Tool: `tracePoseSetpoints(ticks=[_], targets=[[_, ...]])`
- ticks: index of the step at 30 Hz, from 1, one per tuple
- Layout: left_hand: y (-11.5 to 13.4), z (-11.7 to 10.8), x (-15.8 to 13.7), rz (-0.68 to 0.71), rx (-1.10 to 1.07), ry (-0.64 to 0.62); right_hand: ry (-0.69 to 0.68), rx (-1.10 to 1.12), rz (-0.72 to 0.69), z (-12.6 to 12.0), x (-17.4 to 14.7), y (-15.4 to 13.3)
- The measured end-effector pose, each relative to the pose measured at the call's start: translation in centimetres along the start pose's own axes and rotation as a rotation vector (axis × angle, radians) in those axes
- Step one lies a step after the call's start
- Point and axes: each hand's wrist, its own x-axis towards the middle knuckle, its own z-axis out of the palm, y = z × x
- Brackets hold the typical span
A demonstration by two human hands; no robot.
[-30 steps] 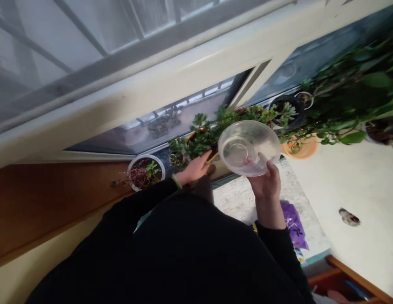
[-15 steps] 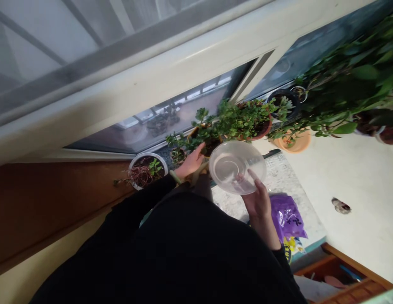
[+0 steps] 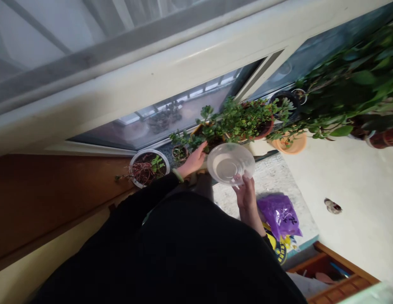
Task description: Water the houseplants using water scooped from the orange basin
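My right hand (image 3: 246, 197) holds a clear plastic bowl (image 3: 220, 166) by its near right side. Some of its fingertips show through the translucent wall. The bowl is tilted toward me, and I see no contents in it. My left hand (image 3: 194, 162) is at the near edge of a yellow pot (image 3: 197, 129) with a leafy green plant (image 3: 212, 128). Its fingers are stretched out together toward the soil; whether they touch the rim I cannot tell. Just left of that hand stands a small pot with a seedling (image 3: 180, 153).
Along the windowsill stand a white pot (image 3: 167, 169) with reddish stems, a bushy plant (image 3: 247, 118), a dark pot (image 3: 298, 107) and a peach-coloured pot (image 3: 299, 143). A purple bag (image 3: 280, 215) lies on the speckled surface (image 3: 272, 173). An open wooden drawer (image 3: 323, 266) is at lower right.
My right hand and the bowl have shifted left, closer to my left hand, and the grip has moved lower on the bowl's side. My left hand stays by the yellow pot.
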Motion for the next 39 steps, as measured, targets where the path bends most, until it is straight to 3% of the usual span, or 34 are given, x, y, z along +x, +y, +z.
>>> tracePoseSetpoints(ticks=[9, 24, 39], targets=[[0.6, 1.1, -0.7, -0.034, 0.005, 0.043, 0.106, -0.133, -0.104, 2.3, 2.8, -1.2], [0.6, 2.2, -0.2, -0.056, -0.006, 0.087, 0.158, -0.227, -0.231, 4.5, 6.4, -1.5], [0.6, 2.4, -0.2, -0.057, -0.023, 0.088, 0.176, -0.253, -0.332, 6.1, 7.0, -2.4]])
